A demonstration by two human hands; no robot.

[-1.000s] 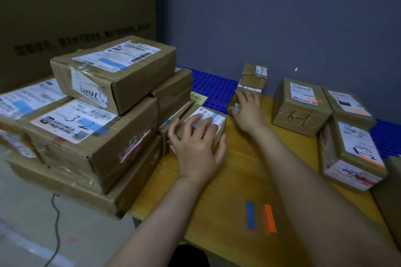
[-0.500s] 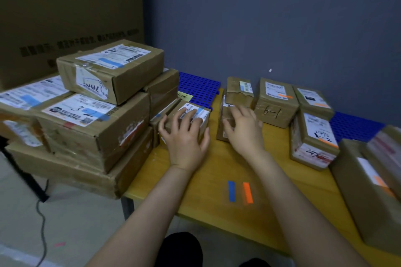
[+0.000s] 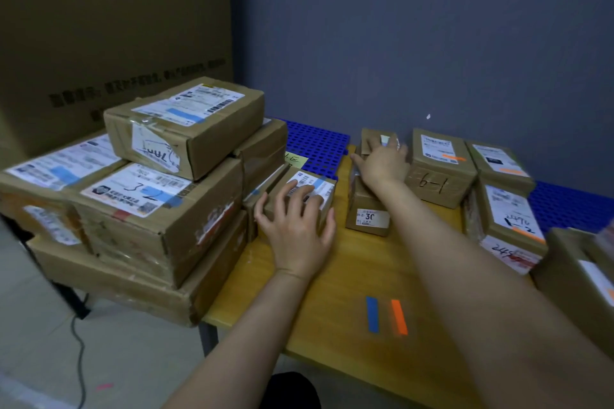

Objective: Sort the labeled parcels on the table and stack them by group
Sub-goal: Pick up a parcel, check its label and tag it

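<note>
**Parcels under both hands at the far side of the table**

Left hand (image 3: 295,229) lies with spread, nearly straight fingers on top of a small brown parcel (image 3: 314,188). This parcel has a white label with a blue stripe, and the thumb hangs at its left edge. Right hand (image 3: 382,163) reaches farther, laid over a tiny parcel (image 3: 373,139) that sits on a parcel marked 30 (image 3: 367,212). Blur keeps its grip from being read.

Just right of that pair stands a parcel marked 6-1 (image 3: 438,176). Beyond it are a far orange-marked parcel (image 3: 498,163) and a near orange-marked parcel (image 3: 510,222). Just left of the small brown parcel rises a stack of large parcels (image 3: 159,209) with blue-striped labels, extending past the table's left edge.

The widest open stretch of the wooden table (image 3: 315,319) lies near the person, around a blue strip (image 3: 372,314) and an orange strip (image 3: 398,316) side by side. A blue perforated mat (image 3: 315,143) runs along the far edge. An edge parcel (image 3: 578,276) is cut off at the right. A yellow note (image 3: 294,161) is half hidden, its writing unreadable.
</note>
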